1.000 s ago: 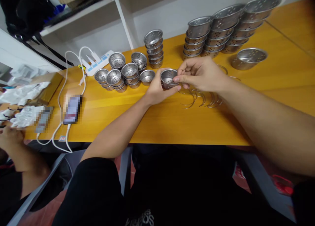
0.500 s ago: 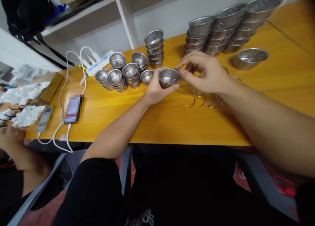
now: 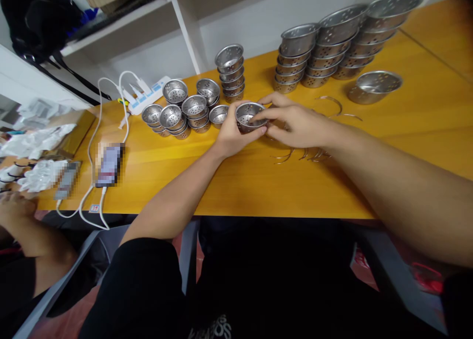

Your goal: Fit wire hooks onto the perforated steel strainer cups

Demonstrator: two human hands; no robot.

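My left hand (image 3: 232,134) is wrapped round a small perforated steel cup (image 3: 248,115), holding it just above the orange table (image 3: 240,176). My right hand (image 3: 295,124) lies low beside it, fingers pressed on the cup's rim and right side. Thin wire handles (image 3: 306,154) lie on the table partly under my right hand and wrist. Whether a wire is pinched in the right fingers is hidden.
Several small steel cups (image 3: 185,112) stand in short stacks to the left, a taller stack (image 3: 231,73) behind. Larger perforated bowls (image 3: 332,43) are stacked at the back right, one bowl (image 3: 373,85) apart. A power strip (image 3: 148,92), cables and a phone (image 3: 108,164) lie left. Another person's hand (image 3: 15,206) is at the far left.
My right hand dropped from above the cup to the table level and closed onto the cup's rim. The left hand and cup shifted slightly left.
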